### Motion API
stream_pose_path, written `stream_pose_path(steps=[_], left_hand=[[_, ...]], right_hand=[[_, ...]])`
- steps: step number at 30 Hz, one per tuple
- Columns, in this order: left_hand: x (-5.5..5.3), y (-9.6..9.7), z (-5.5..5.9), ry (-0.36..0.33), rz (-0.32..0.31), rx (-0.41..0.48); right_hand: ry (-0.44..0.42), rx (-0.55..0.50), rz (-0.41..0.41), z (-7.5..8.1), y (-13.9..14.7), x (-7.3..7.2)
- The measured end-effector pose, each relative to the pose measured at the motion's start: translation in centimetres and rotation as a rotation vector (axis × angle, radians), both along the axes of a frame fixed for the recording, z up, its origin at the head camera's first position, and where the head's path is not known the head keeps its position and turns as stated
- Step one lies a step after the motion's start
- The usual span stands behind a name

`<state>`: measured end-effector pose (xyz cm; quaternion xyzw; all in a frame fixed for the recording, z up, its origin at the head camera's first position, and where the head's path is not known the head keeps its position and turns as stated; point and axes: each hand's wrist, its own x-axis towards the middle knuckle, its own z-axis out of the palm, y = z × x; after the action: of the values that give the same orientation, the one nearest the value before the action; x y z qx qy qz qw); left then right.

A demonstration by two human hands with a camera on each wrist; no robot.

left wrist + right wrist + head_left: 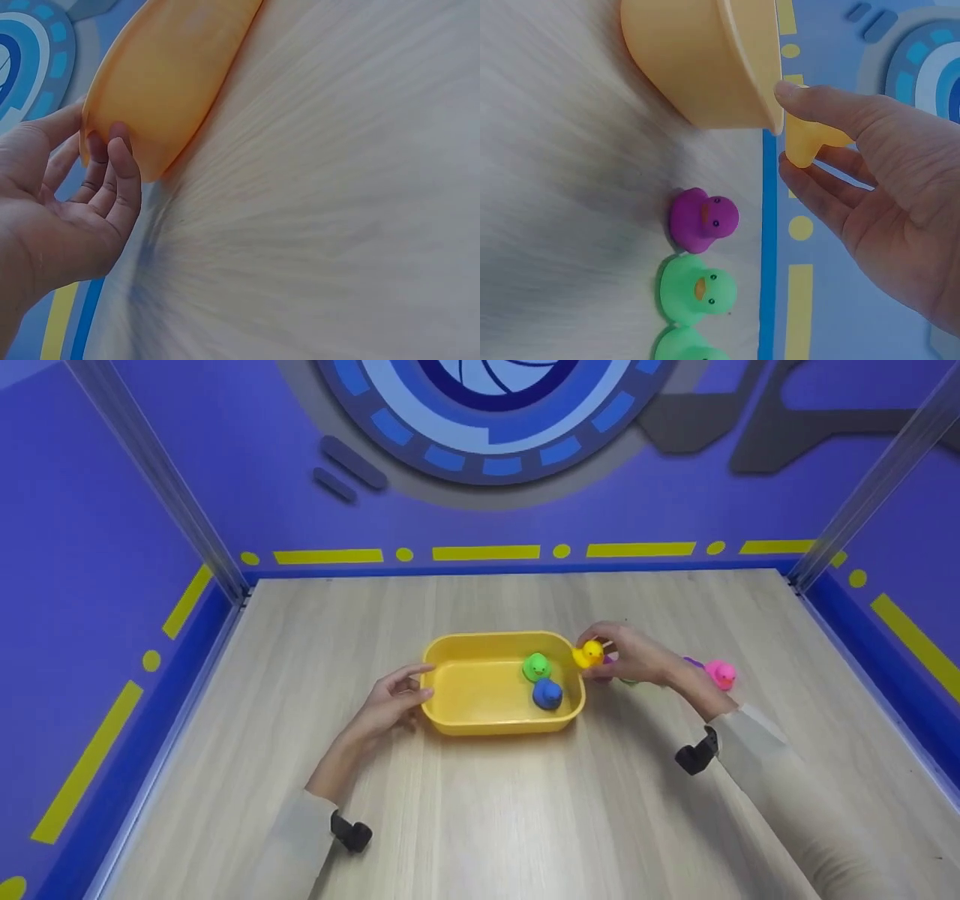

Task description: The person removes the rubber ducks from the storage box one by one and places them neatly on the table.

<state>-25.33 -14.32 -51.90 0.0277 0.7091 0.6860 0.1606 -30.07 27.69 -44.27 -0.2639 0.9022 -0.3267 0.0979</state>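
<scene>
A yellow plastic tub (472, 728) stands on the wooden table, with a green rubber duck (537, 667) and a blue rubber duck (547, 694) in its right end. My left hand (382, 705) holds the tub's left end by the rim, thumb over the edge and fingers along the outer wall (161, 82). At the opposite end, my right hand (637, 654) pinches a yellow rubber duck (588, 655) between thumb and fingertips. That duck is raised at the height of the rim, just beside the right end.
In the right wrist view a purple duck (705, 220) and two light green ducks (694, 291) stand in a row on the table. A pink duck (721, 675) sits farther right, partly behind my right forearm. Blue panels (495, 529) enclose the table's back and sides.
</scene>
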Motion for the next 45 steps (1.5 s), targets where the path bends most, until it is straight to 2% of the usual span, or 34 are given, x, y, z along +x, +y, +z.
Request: stream_pose_path(steps=[13, 19, 23, 31, 38, 45], left_hand=[[-0.1, -0.1, -0.1, -0.059, 0.024, 0.001], [0.0, -0.3, -0.3, -0.037, 0.013, -0.013], [0.0, -0.3, -0.4, -0.03, 0.003, -0.017], [-0.2, -0.1, -0.3, -0.062, 0.011, -0.001], [-0.3, -0.1, -0.4, -0.076, 0.018, -0.012], [-0.2, -0.2, -0.5, -0.084, 0.018, -0.002]], right_hand=[[0.109, -0.033, -0.015, -0.7, 2.8, 0.5], [0.106, -0.05, -0.06, -1.0, 3.9, 0.8], [0.148, -0.072, -0.089, -1.4, 4.9, 1.0], [0.223, -0.127, -0.105, -2.1, 6.6, 1.6], [0.219, -0.124, -0.184, -2.0, 7.7, 2.3], [0.159, -0.24, -0.179, -2.3, 8.8, 2.8]])
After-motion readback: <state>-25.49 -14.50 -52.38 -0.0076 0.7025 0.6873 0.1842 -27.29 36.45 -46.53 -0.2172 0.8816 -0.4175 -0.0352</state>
